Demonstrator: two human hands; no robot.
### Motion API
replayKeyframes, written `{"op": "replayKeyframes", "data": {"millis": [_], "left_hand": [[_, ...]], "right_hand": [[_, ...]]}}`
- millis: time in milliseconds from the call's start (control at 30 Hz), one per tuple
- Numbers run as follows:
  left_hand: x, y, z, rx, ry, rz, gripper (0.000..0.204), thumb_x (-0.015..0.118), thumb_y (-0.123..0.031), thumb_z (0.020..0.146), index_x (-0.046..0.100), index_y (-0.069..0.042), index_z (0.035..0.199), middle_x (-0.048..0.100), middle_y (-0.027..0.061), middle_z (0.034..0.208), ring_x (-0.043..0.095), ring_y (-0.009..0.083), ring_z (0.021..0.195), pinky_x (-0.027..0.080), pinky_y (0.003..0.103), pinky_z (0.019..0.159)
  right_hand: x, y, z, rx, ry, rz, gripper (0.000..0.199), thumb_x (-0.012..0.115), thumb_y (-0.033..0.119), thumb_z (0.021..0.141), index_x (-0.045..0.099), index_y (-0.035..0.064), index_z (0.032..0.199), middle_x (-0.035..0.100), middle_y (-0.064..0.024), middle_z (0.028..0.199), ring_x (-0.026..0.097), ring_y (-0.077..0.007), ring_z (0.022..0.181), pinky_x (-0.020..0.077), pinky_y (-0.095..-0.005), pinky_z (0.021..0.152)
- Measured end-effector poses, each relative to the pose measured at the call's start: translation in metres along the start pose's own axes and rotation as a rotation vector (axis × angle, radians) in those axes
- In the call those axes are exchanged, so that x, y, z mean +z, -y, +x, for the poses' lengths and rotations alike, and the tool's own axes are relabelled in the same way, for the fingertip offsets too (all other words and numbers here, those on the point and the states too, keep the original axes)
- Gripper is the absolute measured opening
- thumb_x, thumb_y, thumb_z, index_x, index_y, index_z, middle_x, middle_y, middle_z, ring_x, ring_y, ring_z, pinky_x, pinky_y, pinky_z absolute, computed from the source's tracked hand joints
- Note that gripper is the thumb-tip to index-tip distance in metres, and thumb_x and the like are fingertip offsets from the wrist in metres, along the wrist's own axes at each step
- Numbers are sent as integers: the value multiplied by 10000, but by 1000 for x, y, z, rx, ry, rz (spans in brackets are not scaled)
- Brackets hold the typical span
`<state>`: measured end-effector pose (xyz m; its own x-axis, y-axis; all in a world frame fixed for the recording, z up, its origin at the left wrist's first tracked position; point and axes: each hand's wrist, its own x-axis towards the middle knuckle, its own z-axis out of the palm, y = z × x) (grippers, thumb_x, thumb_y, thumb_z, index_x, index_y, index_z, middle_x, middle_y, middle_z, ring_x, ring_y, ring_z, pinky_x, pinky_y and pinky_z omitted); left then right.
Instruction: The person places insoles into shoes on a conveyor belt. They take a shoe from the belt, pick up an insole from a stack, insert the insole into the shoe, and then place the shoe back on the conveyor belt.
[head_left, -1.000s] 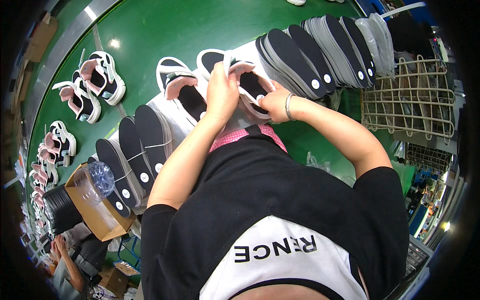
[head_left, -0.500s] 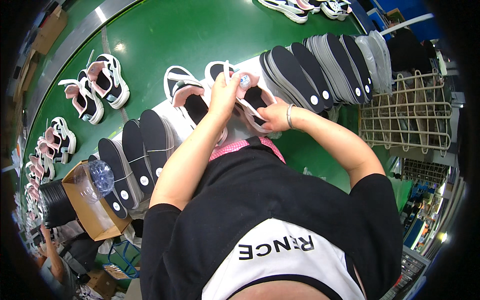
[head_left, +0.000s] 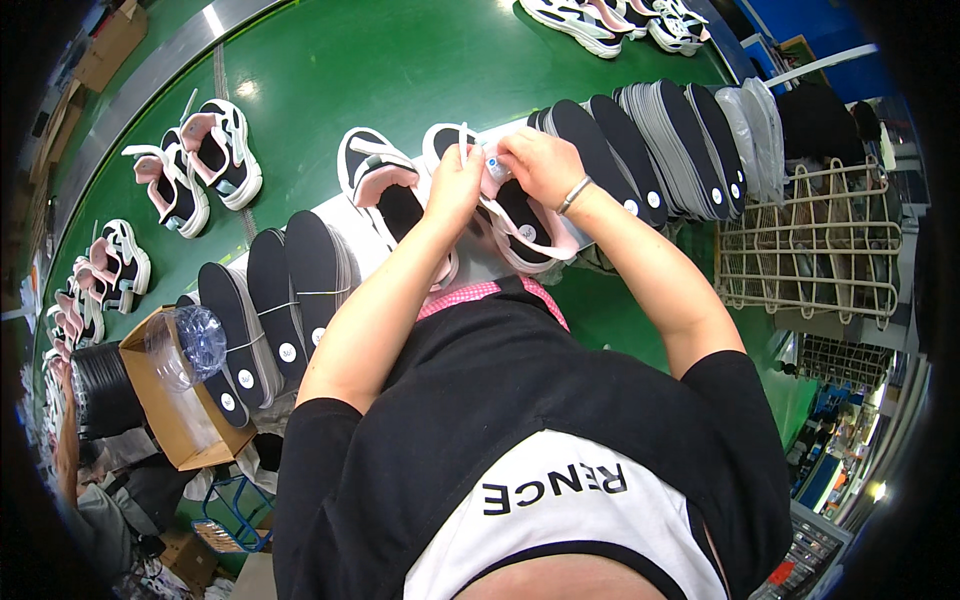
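A white, black and pink sneaker [head_left: 540, 250] lies in front of me with its opening up; a dark insole with a round white label shows inside. My left hand [head_left: 456, 190] grips the raised tongue at its far end, fingers closed. At the same tongue, beside a small blue-and-white sticker [head_left: 493, 165], my right hand [head_left: 545, 165] pinches with bent fingers; the fingertips are partly hidden. Left of it stands a matching sneaker [head_left: 385, 185], which neither hand touches. Both rest on a white surface [head_left: 365, 245].
Stacks of black insoles [head_left: 585, 145] flank the shoes, with more insole stacks [head_left: 270, 290] on the left. An open cardboard box [head_left: 200, 440] holds clear plastic. More sneakers [head_left: 215, 150] stand along the green table [head_left: 330, 70]. A wire rack [head_left: 810, 240] is at right, another person's arm [head_left: 67, 440] at far left.
My right hand has left the sneaker's near right side and moved up to the tongue beside my left hand. The left hand stays on the tongue.
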<state>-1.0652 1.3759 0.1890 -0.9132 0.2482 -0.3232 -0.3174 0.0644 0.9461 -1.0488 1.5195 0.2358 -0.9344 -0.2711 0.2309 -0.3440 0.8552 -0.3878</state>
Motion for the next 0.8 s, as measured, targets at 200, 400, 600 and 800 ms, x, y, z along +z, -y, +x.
{"op": "replayKeyframes", "data": {"millis": [200, 400, 600, 800], "left_hand": [[9, -3, 0, -8, -36, -85, 277, 463, -238, 833, 483, 10, 955, 564, 124, 803, 538, 179, 716, 424, 306, 679], [18, -58, -40, 862, -381, 386, 453, 604, -292, 728, 462, -7, 1050, 544, 149, 819, 519, 282, 848, 385, 385, 779], [-20, -78, -77, 613, -51, 193, 98, 532, -81, 757, 517, -20, 832, 576, 115, 658, 583, 271, 624, 450, 345, 572], [-189, -104, -133, 815, -1057, 949, 152, 503, -16, 758, 557, -45, 897, 575, 103, 864, 540, 270, 744, 421, 342, 651]], "right_hand": [[-30, -23, -1, 395, 504, 1190, 75, 555, 127, 777, 538, 55, 763, 491, 26, 746, 437, -59, 744, 361, -204, 681], [-61, 13, -28, 374, 44, 523, 146, 542, 121, 783, 533, -23, 803, 540, -35, 759, 498, -105, 720, 404, -226, 663], [-91, 75, -22, 256, -32, 553, 129, 513, 44, 783, 524, -30, 888, 535, -81, 877, 511, -156, 823, 392, -242, 744], [-196, 115, -45, -690, -827, 322, 311, 383, 242, 859, 469, 23, 1062, 503, -101, 1111, 479, -198, 961, 389, -298, 777]]}}
